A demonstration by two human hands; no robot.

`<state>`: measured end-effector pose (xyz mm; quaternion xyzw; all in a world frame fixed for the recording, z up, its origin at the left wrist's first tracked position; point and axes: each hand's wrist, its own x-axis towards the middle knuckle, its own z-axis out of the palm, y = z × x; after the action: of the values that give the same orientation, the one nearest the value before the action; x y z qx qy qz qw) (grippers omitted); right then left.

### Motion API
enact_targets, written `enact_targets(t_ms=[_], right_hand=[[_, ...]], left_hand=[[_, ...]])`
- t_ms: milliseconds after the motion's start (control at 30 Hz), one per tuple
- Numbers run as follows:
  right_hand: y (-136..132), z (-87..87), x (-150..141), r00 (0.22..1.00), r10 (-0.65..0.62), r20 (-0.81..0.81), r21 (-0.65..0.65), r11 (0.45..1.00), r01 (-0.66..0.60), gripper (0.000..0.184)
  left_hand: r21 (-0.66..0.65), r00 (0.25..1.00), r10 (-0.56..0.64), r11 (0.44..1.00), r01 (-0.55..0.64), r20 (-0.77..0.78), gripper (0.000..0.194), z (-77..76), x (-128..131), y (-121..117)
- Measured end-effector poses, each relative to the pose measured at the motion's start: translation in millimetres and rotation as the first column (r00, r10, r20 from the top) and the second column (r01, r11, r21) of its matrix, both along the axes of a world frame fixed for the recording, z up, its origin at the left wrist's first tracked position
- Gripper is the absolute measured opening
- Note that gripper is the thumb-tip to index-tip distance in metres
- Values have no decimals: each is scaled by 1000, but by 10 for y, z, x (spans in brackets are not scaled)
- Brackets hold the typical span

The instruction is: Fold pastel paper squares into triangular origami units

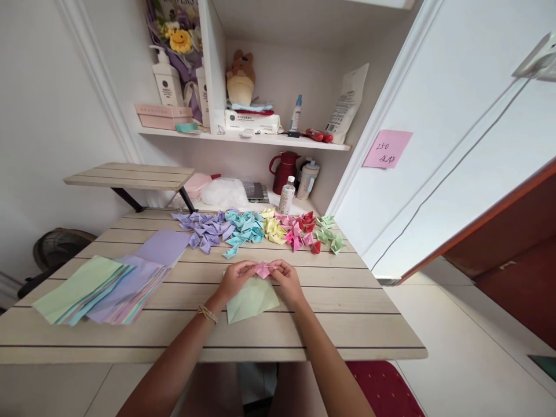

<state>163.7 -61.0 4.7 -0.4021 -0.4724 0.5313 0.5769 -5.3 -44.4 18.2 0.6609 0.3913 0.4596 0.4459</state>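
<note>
Between my two hands is a small pink folded paper piece (263,270), pinched at its left end by my left hand (238,278) and at its right end by my right hand (285,279). Both hands are closed on it. Under it, a creased light green paper sheet (252,301) lies on the striped wooden table (347,324). Beyond my hands, folded paper pieces spread in colour groups: purple ones (206,229), blue ones (245,226), yellow ones (273,227), pink and red ones (299,229) and green ones (330,234).
Stacks of coloured paper (87,284) fan out at the table's left, near a purple sheet (165,246). A raised wooden stand (130,175) is at the back left. A bottle (286,196) stands behind the folded pieces, under a loaded shelf (243,137).
</note>
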Motion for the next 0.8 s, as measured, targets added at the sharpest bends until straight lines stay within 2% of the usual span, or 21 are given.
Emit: enact_targets(t_ms=[200, 333, 467, 533, 600, 700, 800], right_hand=[[1, -9, -6, 998, 7, 55, -9, 1000, -6, 33], [1, -23, -43, 999, -9, 50, 19, 1000, 8, 36], [-17, -11, -48, 980, -10, 199, 83, 996, -7, 33], [-28, 2, -33, 957, -20, 290, 127, 992, -18, 37], [-36, 12, -11, 935, -42, 353, 172, 985, -21, 42], [-38, 12, 21, 897, -109, 427, 237, 972, 5, 32], [-31, -9, 34, 864, -156, 479, 285, 958, 15, 25]], left_hand=[[-48, 997, 62, 997, -61, 36, 22, -38, -5, 30], [-70, 985, 124, 991, -116, 120, 21, -62, 10, 44], [-83, 981, 153, 986, -144, 123, 18, -64, 2, 47], [-100, 981, 141, 987, -128, 134, 20, -50, -11, 42], [-133, 985, 77, 990, -56, 155, 26, -34, -19, 31], [-142, 988, -23, 989, 44, 151, 36, -28, -14, 13], [-92, 995, -10, 996, 19, 95, 31, -43, -5, 5]])
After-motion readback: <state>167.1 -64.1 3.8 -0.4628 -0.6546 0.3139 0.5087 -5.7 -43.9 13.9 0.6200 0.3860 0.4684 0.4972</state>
